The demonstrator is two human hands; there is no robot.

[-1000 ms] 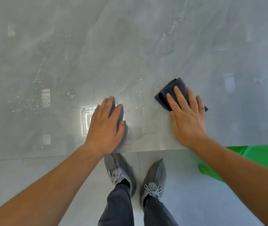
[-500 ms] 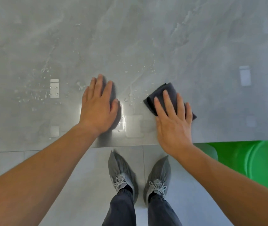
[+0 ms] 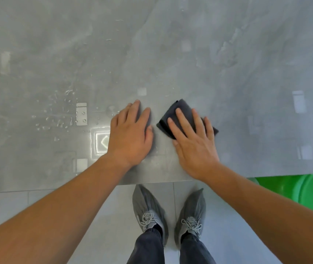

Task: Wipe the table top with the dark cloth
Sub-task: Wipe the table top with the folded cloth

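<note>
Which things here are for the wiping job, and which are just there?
For the job:
dark cloth
table top
right hand flat on the cloth
water droplets

Just there:
green tub on the floor
left hand resting bare on the table

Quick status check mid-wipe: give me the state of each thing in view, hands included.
dark cloth: folded, flat on the table, pinned under the right hand.
right hand: open, fingers spread, pressing the cloth.
left hand: open, palm down on bare table.
table top: glossy grey.
water droplets: scattered left of the left hand, unwiped.
green tub: on the floor, partly under the table edge.
</note>
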